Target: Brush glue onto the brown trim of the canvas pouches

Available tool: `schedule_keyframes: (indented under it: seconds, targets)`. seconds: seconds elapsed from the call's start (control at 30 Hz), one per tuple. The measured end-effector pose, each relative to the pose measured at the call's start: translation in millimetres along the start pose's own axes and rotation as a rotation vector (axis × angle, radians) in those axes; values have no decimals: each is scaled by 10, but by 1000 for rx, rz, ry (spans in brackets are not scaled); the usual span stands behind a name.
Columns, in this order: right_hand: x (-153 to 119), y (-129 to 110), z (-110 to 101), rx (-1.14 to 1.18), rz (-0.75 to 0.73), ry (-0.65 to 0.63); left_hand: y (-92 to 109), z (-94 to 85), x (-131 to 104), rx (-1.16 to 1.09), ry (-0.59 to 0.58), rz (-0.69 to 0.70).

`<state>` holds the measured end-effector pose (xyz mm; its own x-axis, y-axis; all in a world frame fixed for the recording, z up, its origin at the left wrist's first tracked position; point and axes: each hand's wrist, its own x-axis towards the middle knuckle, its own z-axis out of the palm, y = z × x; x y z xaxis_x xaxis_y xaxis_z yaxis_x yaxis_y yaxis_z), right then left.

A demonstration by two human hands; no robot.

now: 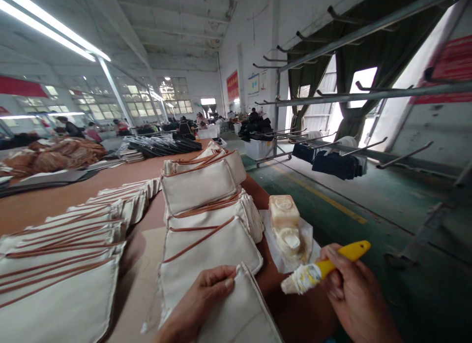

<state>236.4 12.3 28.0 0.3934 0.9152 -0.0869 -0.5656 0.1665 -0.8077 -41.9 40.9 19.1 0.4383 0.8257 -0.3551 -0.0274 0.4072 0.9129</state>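
Note:
In the head view, my left hand (210, 294) pinches the top corner of a cream fabric panel (239, 308) at the table's front edge. My right hand (348, 289) grips a paintbrush (328, 266) by its yellow handle. White paste coats the brush's ferrule and bristles, which point left toward the panel but stay apart from it. Beyond the brush stands a translucent glue container (283, 212) with white paste in its opening, resting on a white sheet (273, 249). A stack of cream panels with brown straps (210, 239) lies just past my left hand.
A long overlapping row of similar cream panels (66, 279) covers the left of the brown table (143, 166). Brown pieces (59, 156) and black pieces (162, 145) lie farther back. A metal rack with hooks (365, 92) stands on the right, over the green floor (317, 215).

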Motion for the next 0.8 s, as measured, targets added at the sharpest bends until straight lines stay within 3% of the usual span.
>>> schedule_keyframes:
  seconds: [0.17,0.37,0.5,0.67,0.8]
  targets:
    - [-53,-153,187,-58,-104,-32,119,286,-212,-182,-55,8]
    - [-193,-115,354,-373,-286,-277,160,437,-261,-145,-35,7]
    - [-185,-72,459,-664,-537,-409,144,493,-272,-51,-26,23]
    - [-119,-142,409,-796,-786,-363,90,520,-273,-62,-45,9]
    - [-186,-151,406,-792,-821,-400,96,524,-264,-33,-31,14]
